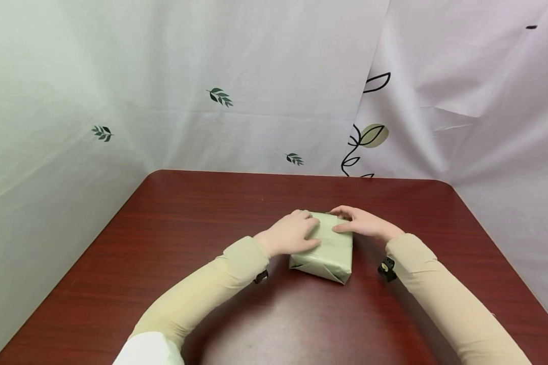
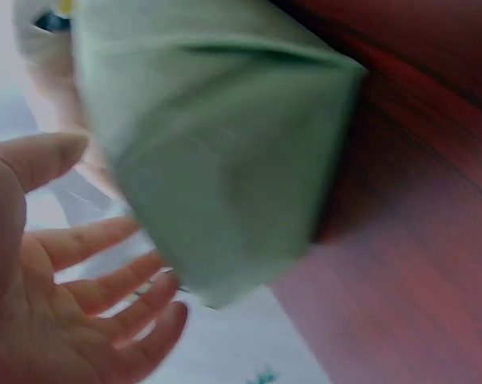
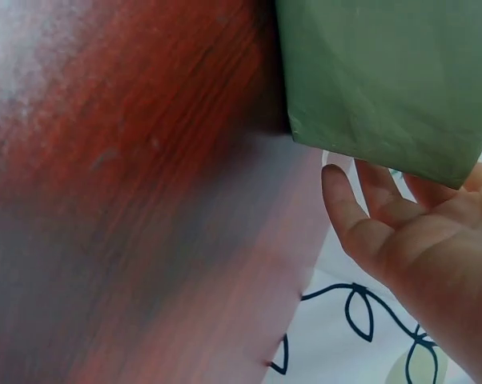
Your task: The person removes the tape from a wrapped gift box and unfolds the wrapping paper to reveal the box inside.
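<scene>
A package wrapped in pale green paper point(image 1: 331, 253) lies on the dark red table, its folded paper end facing the near side. My left hand point(image 1: 294, 233) is over its left edge, fingers loosely spread and thumb toward the top. In the left wrist view, the fingers point(image 2: 105, 280) of this hand are slightly bent beside the package point(image 2: 225, 176). At the far right corner is my right hand point(image 1: 361, 221), thumb over the top and fingers along the far end. The right wrist view has its relaxed fingers point(image 3: 361, 228) by the package's lower edge, some partly hidden behind it.
The wood-grain table point(image 1: 187, 218) has rounded far corners. White curtains point(image 1: 265, 61) with leaf prints hang behind and along both sides. A small black device point(image 1: 386, 268) hangs below the right wrist, another point(image 1: 261, 277) below the left.
</scene>
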`<state>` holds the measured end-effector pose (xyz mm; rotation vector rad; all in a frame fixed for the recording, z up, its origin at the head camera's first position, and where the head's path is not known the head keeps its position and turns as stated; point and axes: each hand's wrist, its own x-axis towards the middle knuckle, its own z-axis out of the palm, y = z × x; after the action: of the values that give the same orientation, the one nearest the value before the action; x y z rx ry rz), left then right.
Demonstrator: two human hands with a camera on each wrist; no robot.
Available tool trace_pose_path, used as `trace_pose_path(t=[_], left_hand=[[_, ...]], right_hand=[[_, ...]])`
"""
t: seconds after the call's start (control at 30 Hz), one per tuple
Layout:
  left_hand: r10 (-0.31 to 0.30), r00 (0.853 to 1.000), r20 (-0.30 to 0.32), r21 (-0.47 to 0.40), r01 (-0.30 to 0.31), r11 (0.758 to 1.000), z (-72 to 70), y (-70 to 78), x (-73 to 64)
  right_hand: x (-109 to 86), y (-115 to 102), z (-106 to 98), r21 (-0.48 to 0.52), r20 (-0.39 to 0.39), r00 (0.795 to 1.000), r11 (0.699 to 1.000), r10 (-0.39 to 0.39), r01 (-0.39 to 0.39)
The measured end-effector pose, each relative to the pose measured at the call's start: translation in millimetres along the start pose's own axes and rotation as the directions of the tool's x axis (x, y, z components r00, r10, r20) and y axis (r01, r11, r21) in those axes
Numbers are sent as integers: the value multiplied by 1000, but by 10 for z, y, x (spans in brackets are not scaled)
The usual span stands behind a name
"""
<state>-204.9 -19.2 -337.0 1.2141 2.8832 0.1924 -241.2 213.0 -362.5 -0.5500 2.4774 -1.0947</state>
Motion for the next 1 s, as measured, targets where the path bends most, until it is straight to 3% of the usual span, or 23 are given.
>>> trace_pose_path(t=[0.13,0.3,0.53,0.67,0.83,1.0], left_hand=[[20,999,35,-113,-16,993,80,-146,98],[31,998,63,-184,-19,983,115,-211,183],[84,995,59,-148,-74,986,189,-250,242],[119,991,61,-105,-112,988,219,-260,247],[144,987,76,-42,-141,989,211,-249,231],[103,991,80,4,-104,995,199,-200,203]], right_hand=[[9,-18,-7,-34,11,1000,999,-10,10],[-2,-18,-14,-38,3,1000,999,-13,13],[-23,-6,-15,-35,-25,999,999,-24,23],[-67,-20,-22,-45,-86,996,999,-26,22],[-190,-89,9,-91,-214,975,995,-62,43],[-337,-182,125,-218,-269,942,966,-199,141]])
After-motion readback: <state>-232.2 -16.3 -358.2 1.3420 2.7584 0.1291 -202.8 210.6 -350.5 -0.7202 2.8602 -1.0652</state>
